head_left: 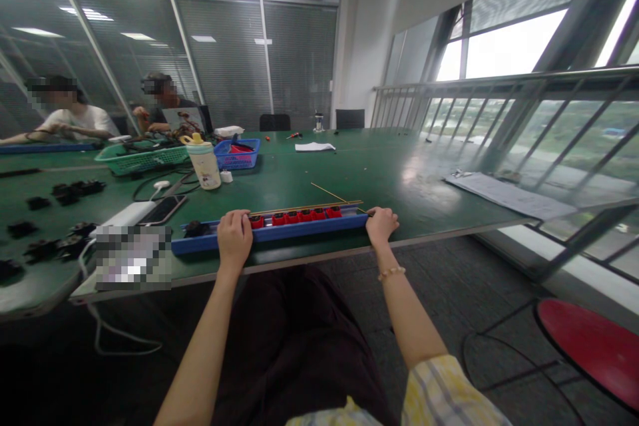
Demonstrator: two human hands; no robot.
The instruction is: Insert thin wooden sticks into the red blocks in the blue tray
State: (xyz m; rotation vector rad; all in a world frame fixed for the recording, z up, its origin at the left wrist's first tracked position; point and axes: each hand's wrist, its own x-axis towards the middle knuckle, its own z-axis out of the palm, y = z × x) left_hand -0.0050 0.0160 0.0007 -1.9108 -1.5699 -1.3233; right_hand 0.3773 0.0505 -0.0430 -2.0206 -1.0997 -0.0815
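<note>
A long, narrow blue tray (304,229) lies along the near edge of the green table, with a row of red parts with dark tops (305,215) inside it. My left hand (234,239) is closed over the tray left of its middle, fingers over the near wall. At the tray's right end, my right hand (382,223) is closed with its fingertips on the corner. Thin yellow strips (329,192) rest along the far side, one sticking out at an angle. A black part (198,229) sits in the left end of the tray.
Left of the tray are a phone (162,210), a white power strip (124,214) and several black parts (70,193). Behind stand a cream cup (204,165), a green basket (144,158) and a blue basket (239,158). Papers (514,193) lie right. Two people sit far left.
</note>
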